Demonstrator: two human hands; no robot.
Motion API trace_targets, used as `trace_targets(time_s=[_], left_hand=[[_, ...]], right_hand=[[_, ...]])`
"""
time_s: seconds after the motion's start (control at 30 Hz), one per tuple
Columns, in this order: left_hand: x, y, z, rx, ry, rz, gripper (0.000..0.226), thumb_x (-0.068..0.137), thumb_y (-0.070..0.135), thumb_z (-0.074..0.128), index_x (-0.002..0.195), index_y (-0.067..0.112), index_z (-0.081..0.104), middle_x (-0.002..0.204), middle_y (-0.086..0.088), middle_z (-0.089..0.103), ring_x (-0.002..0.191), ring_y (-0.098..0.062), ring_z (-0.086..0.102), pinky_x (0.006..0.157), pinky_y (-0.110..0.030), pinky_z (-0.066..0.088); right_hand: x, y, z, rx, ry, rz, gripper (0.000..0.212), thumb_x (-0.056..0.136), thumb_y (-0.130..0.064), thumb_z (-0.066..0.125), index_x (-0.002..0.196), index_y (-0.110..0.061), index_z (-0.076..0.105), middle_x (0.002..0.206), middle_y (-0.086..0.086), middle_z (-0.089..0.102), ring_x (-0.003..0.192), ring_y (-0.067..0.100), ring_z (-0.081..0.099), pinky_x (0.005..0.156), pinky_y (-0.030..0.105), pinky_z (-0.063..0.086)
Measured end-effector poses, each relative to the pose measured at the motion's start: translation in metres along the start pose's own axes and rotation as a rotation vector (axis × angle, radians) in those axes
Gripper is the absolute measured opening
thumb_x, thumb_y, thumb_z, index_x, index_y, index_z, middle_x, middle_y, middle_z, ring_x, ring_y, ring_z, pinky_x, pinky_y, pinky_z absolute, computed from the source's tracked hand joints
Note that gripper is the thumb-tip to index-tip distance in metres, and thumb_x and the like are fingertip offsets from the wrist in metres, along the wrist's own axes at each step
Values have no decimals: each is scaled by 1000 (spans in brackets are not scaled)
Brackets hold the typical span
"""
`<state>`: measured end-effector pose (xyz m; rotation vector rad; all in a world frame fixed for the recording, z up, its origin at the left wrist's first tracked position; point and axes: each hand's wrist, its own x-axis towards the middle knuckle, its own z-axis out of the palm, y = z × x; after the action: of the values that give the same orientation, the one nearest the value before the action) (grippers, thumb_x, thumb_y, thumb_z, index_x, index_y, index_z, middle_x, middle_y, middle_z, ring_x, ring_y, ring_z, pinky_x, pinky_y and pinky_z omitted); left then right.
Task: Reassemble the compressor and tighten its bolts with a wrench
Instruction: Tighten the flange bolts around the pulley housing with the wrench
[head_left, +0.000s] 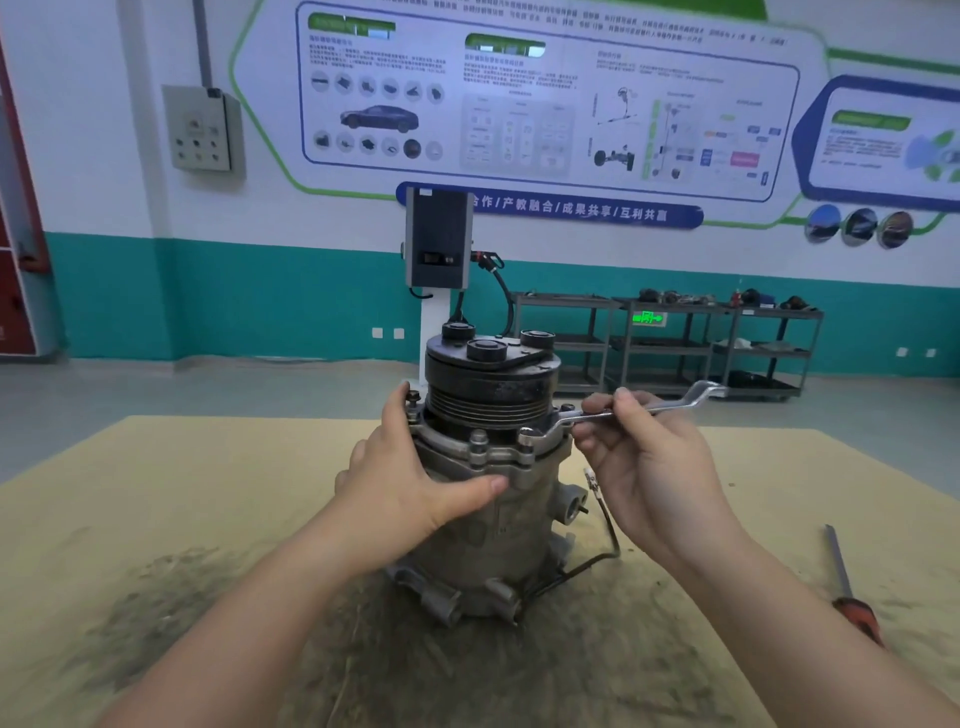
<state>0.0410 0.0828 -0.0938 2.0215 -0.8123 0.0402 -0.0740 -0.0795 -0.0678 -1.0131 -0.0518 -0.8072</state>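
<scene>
The left hand (410, 483) is bracing the compressor (488, 467) with fingers spread while the right hand (644, 467) is pinching the wrench (613, 413), whose ring is seating on a flange bolt (525, 434), so turning likely comes next.

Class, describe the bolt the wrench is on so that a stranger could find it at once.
Start at the compressor standing upright mid-table. Follow its flange ring below the black pulley round to the front right. The bolt there is the only one capped by the wrench ring; its neighbours stand bare.
</scene>
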Motion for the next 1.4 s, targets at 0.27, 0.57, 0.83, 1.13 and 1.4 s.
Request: trace_targets(time_s=[0.27, 0.57, 0.83, 1.13, 1.4], left_hand=[[1, -2, 0, 10, -3, 4, 145, 34, 86, 64, 153, 34, -1, 154, 4, 38, 141, -20, 36, 116, -47, 32], [0, 0, 0, -48, -4, 27, 142, 38, 81, 70, 153, 31, 5, 150, 3, 44, 138, -21, 40, 115, -47, 34], [14, -17, 11, 52, 142, -33, 106, 44, 93, 43, 136, 51, 12, 114, 11, 60, 115, -25, 56, 95, -39, 45], [11, -17, 8, 18, 68, -29, 129, 31, 100, 58, 141, 52, 9, 141, 4, 50, 128, -21, 49, 108, -46, 42], [3, -6, 0, 25, -2, 7, 139, 38, 85, 65, 152, 35, 3, 152, 6, 38, 140, -17, 35, 117, -44, 32]], right_hand=[[-14, 13, 5, -67, 85, -277, 18, 102, -5, 38, 87, -4, 48, 66, 4, 66, 54, 16, 61, 57, 26, 51], [-40, 28, 9, -574, -156, -946, 12, 98, -25, 53, 99, -37, 52, 84, 2, 61, 66, 15, 64, 61, 27, 53], [-40, 11, 42, -1124, -253, -883, 21, 71, -7, 77, 72, -18, 59, 69, -8, 53, 60, 8, 49, 53, 23, 42], [-40, -19, 44, -939, -375, -665, 7, 90, -21, 58, 92, -21, 64, 83, -6, 68, 73, 9, 64, 67, 25, 53], [-8, -24, 20, -44, 32, 54, 24, 93, 9, 40, 101, -13, 43, 61, 12, 63, 41, 17, 47, 41, 23, 42]])
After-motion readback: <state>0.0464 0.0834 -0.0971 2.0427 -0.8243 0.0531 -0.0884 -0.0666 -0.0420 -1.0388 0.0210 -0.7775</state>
